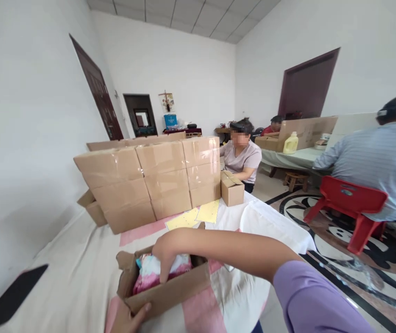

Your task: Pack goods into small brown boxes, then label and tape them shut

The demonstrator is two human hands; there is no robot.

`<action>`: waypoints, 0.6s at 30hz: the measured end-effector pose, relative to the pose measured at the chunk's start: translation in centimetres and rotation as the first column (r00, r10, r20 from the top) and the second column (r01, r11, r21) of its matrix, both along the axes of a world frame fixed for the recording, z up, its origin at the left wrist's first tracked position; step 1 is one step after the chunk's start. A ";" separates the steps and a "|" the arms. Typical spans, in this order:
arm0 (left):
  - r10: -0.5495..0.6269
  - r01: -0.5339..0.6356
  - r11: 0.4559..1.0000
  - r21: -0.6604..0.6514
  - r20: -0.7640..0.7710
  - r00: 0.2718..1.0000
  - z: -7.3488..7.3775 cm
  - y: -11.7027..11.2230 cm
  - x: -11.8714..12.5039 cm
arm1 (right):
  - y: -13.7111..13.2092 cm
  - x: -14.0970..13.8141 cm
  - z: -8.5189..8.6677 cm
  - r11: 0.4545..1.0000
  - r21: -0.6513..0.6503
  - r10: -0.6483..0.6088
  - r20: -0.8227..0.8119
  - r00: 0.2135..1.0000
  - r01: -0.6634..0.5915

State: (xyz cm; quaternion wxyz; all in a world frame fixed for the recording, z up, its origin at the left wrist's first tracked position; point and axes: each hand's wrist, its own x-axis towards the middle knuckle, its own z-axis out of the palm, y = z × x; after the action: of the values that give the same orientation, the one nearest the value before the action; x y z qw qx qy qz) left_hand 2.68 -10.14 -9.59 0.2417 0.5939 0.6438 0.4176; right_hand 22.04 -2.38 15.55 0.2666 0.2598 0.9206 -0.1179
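Observation:
An open cardboard box (173, 293) sits at the near edge of the cloth-covered table, its end flap raised on the left. Inside lies a soft, shiny package (145, 273) in pink, white and light blue. My right hand (166, 252) reaches into the box from above and grips the package, thumb on its near side; the other fingers are mostly hidden. At the near left corner, my left hand (130, 319) holds the box, with the thumb against its outer wall and the remaining fingers out of sight.
A wall of taped cardboard boxes (152, 180) stands behind the open box. Yellow sheets (198, 215) and a small carton (232, 188) lie to its right. A person (243, 157) sits beyond; another sits on a red chair (354, 199). A yellow jug (291, 143) stands on another table.

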 end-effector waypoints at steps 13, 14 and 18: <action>-0.104 0.095 0.993 0.076 0.130 0.986 0.5 -1.5 0.2 | 0.1 -1.6 0.1 0.998 0.043 0.031 0.105 0.994 -0.036; -0.110 0.102 0.992 0.069 0.122 0.986 0.4 -1.6 0.2 | 0.1 -1.9 0.1 0.998 0.045 0.026 0.130 0.991 -0.032; -0.122 0.114 0.990 0.081 0.114 0.986 0.9 -1.7 0.2 | 0.1 -2.8 0.1 0.998 0.054 0.017 0.203 0.979 -0.028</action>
State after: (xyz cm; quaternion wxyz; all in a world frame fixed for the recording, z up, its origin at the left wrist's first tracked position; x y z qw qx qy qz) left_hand 2.90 -11.86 -8.71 0.2817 0.6137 0.5760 0.4607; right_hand 19.22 -2.33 15.66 0.3528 0.2674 0.8945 -0.0619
